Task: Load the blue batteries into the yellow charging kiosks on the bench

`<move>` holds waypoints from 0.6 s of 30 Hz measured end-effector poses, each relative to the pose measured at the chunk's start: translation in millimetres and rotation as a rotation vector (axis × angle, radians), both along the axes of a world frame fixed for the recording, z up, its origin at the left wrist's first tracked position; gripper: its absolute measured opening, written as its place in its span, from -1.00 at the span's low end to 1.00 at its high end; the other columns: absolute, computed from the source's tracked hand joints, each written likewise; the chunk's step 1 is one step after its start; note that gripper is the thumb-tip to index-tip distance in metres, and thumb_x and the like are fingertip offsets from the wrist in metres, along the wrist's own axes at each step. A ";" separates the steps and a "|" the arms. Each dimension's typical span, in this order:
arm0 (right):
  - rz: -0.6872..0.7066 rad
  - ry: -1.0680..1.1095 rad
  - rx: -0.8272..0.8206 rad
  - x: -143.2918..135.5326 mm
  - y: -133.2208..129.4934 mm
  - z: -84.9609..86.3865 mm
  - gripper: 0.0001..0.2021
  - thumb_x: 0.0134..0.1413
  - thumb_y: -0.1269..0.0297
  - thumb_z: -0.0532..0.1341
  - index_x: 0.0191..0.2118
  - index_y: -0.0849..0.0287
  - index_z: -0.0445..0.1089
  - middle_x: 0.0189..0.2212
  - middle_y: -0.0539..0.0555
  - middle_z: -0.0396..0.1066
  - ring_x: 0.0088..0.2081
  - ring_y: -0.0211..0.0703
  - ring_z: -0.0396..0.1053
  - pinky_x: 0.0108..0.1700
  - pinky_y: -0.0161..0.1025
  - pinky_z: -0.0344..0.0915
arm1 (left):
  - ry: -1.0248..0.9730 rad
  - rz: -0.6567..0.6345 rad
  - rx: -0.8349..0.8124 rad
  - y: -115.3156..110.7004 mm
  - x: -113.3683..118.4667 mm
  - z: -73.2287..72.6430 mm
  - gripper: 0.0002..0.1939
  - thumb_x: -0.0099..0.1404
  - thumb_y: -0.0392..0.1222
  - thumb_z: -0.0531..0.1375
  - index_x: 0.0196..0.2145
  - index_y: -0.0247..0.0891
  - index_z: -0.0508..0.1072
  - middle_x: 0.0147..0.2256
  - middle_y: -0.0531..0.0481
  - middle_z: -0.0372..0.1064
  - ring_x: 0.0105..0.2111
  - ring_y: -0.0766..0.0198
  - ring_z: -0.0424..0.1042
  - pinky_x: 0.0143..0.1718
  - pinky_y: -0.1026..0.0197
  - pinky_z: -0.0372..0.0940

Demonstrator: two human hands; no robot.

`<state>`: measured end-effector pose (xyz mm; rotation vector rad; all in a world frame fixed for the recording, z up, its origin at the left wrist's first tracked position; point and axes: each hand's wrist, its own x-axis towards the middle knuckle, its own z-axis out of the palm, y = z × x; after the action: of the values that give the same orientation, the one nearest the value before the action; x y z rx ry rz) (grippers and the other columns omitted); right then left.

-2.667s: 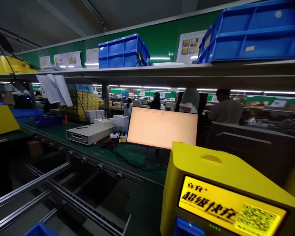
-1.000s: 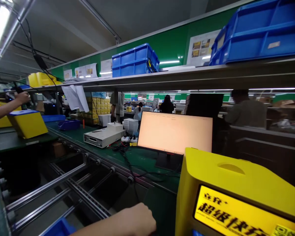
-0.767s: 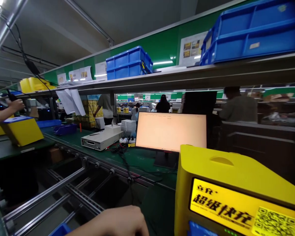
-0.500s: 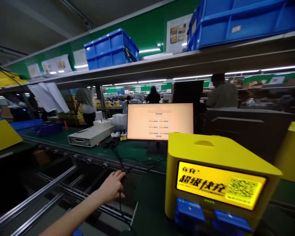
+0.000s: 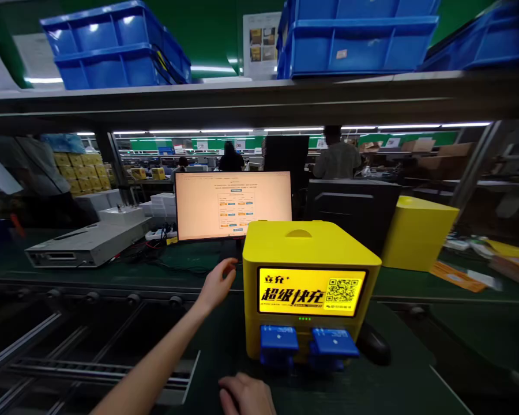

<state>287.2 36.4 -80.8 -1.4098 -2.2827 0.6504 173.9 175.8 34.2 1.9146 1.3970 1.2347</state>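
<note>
While half a second ago only the left hand (image 5: 217,283) showed, it now reaches open beside the yellow charger box (image 5: 309,276); right hand (image 5: 246,395) appears, empty, curled.

Yellow charger box (image 5: 311,253) front panel reads "立充+ 超级快充" w/ QR code; monitor (image 5: 233,204) text unreadable.

A lit monitor (image 5: 233,204) stands at twelve o'clock, a grey instrument (image 5: 86,248) at ten, a second yellow box (image 5: 417,233) at two, blue bins (image 5: 112,49) on the shelf (image 5: 259,95) above.
</note>
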 end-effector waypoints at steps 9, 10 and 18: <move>0.036 0.118 0.153 8.3 -5.4 -10.4 -0.55 -0.10 0.33 0.18 0.00 0.19 0.32 -0.08 0.21 0.38 -0.09 0.10 0.33 -0.15 -0.11 0.32 | -0.491 -0.290 -0.753 -119.6 61.2 -39.6 -0.43 0.02 0.38 0.13 -0.55 -0.26 0.22 -0.72 0.10 0.22 -0.82 0.47 0.08 -0.75 0.41 -0.20; 0.048 0.148 0.174 8.9 -6.4 -10.2 -0.54 -0.09 0.32 0.18 0.02 0.18 0.29 -0.06 0.20 0.36 -0.07 0.10 0.30 -0.14 -0.10 0.31 | -0.570 -0.258 -0.773 -120.3 66.8 -39.6 -0.43 -0.01 0.36 0.18 -0.55 -0.26 0.21 -0.73 0.13 0.20 -0.81 0.50 0.06 -0.75 0.42 -0.21; 0.161 0.094 0.156 9.4 -12.4 -13.5 -0.72 0.19 0.16 0.15 -0.06 0.22 0.30 -0.14 0.11 0.31 -0.19 -0.07 0.33 -0.17 -0.06 0.35 | -0.486 -0.174 -0.682 -132.5 66.4 -48.4 -0.42 -0.08 0.38 0.20 -0.59 -0.25 0.25 -0.76 0.17 0.05 -0.79 0.47 -0.03 -0.73 0.37 -0.17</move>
<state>296.6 24.0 -94.3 -1.1099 -2.3331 0.5600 240.3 43.3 -14.3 1.1457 1.1539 0.8938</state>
